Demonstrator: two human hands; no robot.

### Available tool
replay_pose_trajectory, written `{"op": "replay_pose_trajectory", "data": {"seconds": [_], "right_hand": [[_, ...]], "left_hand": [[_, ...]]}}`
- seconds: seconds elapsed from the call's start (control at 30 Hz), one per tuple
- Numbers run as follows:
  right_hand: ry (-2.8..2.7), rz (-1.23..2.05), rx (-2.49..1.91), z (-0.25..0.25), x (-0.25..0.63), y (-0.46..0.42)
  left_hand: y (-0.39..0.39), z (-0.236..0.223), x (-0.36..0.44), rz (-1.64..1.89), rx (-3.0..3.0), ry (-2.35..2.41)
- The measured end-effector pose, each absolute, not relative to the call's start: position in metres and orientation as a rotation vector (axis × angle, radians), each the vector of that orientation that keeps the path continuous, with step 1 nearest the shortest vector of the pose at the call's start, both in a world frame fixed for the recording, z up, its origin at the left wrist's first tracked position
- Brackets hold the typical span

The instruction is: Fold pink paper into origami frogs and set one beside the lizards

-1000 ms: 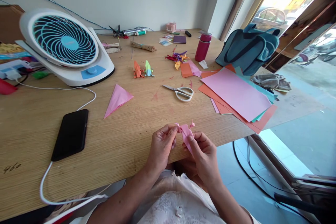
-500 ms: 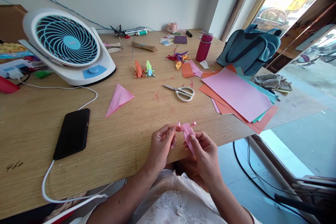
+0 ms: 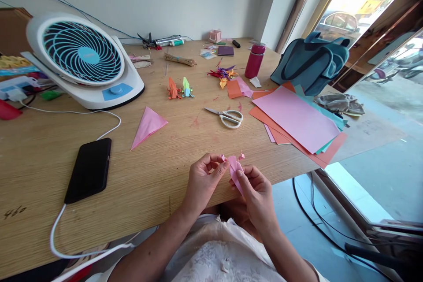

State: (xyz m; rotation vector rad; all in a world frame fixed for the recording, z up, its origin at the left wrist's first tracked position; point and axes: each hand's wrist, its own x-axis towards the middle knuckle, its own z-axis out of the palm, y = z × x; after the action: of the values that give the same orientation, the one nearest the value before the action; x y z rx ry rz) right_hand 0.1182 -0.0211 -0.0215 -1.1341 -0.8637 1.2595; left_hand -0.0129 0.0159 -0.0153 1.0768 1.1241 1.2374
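Both hands hold a small folded pink paper figure (image 3: 235, 168) over the near edge of the wooden table (image 3: 158, 180). My left hand (image 3: 203, 180) pinches the figure's left tip between thumb and fingers. My right hand (image 3: 256, 194) grips its body from the right, with the thumb pressed on the fold. Small pink points stick up from the figure's top. Part of the figure is hidden behind my fingers.
A pink paper triangle (image 3: 148, 125) and a black phone (image 3: 89, 169) on a white cable lie to the left. White scissors (image 3: 228, 116), a stack of coloured sheets (image 3: 297, 119), two folded paper figures (image 3: 180, 88), a fan (image 3: 82, 59), a red bottle (image 3: 255, 60) and a teal bag (image 3: 310, 61) stand farther back.
My left fingers have shifted along the figure's left tip, with the index finger now arched higher. The right hand and the figure stay in nearly the same place.
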Motion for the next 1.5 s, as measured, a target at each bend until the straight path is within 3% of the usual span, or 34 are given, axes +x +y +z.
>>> {"op": "replay_pose_trajectory", "data": {"seconds": [0.8,1.27,1.5], "right_hand": [[-0.871,1.26,-1.15,-0.022,0.118,-0.021],[-1.058,1.234,-1.151,-0.021,0.119,-0.013],[-0.974,1.39,-1.178,-0.025,0.126,-0.009]], "left_hand": [[0.016,-0.019,-0.02,1.203,1.028,1.013],[0.014,-0.013,-0.018,1.202,1.304,1.154],[0.013,-0.015,-0.016,1.134,1.073,1.074]]}}
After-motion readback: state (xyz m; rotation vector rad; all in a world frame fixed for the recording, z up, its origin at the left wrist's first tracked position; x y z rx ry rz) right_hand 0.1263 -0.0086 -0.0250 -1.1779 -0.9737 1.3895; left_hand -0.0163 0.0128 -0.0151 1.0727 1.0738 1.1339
